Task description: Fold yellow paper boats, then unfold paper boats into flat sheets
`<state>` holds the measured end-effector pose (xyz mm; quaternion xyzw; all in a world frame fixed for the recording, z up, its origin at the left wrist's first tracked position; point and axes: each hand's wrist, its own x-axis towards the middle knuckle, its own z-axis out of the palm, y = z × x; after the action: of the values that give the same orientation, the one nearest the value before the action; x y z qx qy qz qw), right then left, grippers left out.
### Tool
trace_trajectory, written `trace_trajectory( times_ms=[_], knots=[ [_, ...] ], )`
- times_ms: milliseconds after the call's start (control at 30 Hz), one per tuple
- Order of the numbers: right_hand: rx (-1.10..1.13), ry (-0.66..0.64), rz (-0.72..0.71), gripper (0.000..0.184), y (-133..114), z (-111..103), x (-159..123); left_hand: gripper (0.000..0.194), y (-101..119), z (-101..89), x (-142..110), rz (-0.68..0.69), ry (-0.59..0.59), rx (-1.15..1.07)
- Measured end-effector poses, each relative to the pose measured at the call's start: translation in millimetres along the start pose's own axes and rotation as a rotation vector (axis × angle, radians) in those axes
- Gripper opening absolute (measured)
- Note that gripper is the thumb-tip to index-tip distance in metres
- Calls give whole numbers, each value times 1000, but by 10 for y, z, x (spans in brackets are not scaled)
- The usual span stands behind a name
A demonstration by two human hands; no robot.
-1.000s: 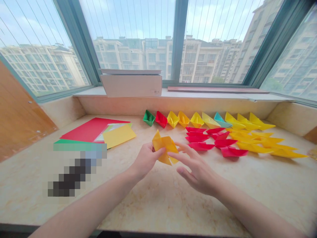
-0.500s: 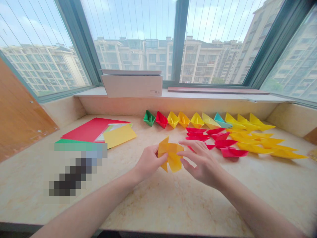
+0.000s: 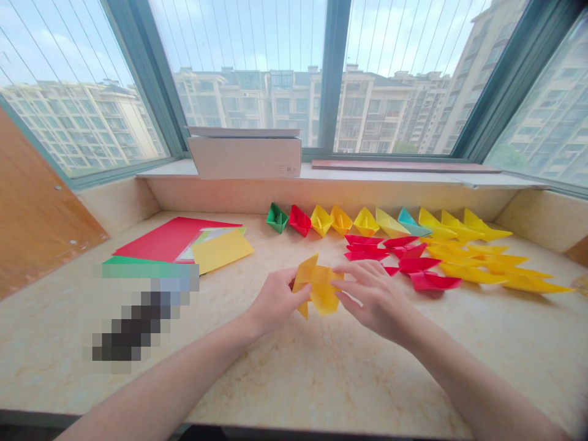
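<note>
A folded piece of orange-yellow paper [image 3: 325, 294] is held up above the counter, with pointed flaps at its left side and a flat panel at its right. My left hand [image 3: 278, 300] pinches its left part, the thumb lying across the front. At the right edge of the same paper, my right hand [image 3: 370, 298] has its fingertips closed on it; the fingers behind are hidden. Just beyond the right hand lie several red folded paper boats [image 3: 419, 265].
Along the back wall stands a row of paper boats, including a green one [image 3: 277, 218] and a blue one [image 3: 410, 222]. Several yellow boats [image 3: 473, 273] lie at the right. Red sheets [image 3: 160, 239] and a yellow sheet [image 3: 223, 251] lie left. A white box [image 3: 245, 157] sits on the sill.
Both hands have shifted slightly right with the folded paper, which has turned and spread wider. The right hand's fingers have come in from looser contact onto the paper's right edge.
</note>
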<state>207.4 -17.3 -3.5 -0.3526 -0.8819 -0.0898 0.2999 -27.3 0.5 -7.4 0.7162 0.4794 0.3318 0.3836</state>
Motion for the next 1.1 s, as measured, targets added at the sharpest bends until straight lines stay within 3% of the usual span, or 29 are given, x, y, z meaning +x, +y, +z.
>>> trace_trajectory(
  times_ms=[500, 767, 1100],
  knots=[
    [1, -24, 9, 15, -1, -46, 21, 23, 74, 8, -25, 22, -51, -33],
    [68, 41, 13, 16, -28, -66, 45, 23, 103, 13, -37, 56, -80, -9],
    [102, 139, 7, 22, -100, -8, 29, 23, 58, 40, -64, 89, -245, -38]
  ],
)
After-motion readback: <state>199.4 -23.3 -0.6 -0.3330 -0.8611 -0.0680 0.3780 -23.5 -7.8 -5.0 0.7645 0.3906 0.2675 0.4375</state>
